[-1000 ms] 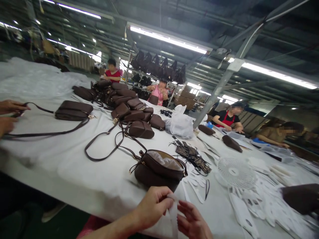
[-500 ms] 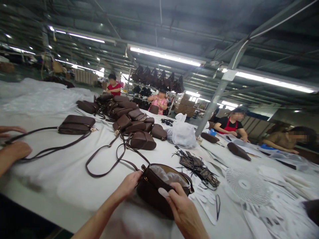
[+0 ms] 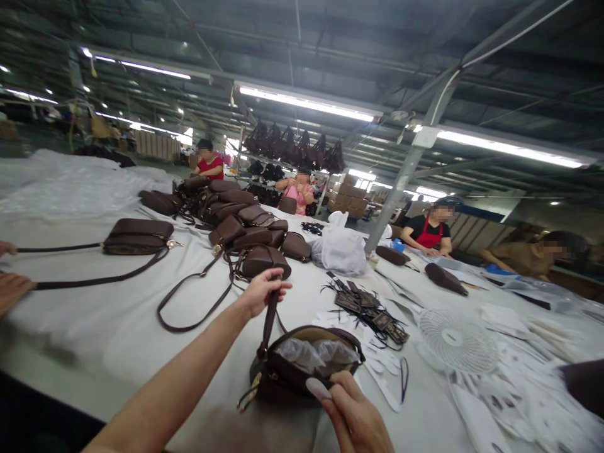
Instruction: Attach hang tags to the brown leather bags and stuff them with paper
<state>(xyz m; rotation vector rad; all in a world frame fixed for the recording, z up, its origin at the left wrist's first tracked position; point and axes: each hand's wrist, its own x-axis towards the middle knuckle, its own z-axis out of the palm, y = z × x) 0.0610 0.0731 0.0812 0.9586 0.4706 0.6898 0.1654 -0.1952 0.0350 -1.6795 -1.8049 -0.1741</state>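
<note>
Dark brown, the open handbag [image 3: 289, 385] sits on the white surface [image 3: 207, 384], clear plastic [image 3: 302, 353] filling its mouth. Left fingers [image 3: 272, 275] grip its upright strap [image 3: 269, 324]; right fingers [image 3: 350, 382] pinch a pale oval piece [image 3: 318, 388] at the near rim. Beyond lie black tags [image 3: 361, 302], a pile of brown bags [image 3: 252, 217], and, off right, a white fan [image 3: 455, 340].

The pile of bags [image 3: 250, 220] lies behind and left of the tags [image 3: 368, 305].
</note>
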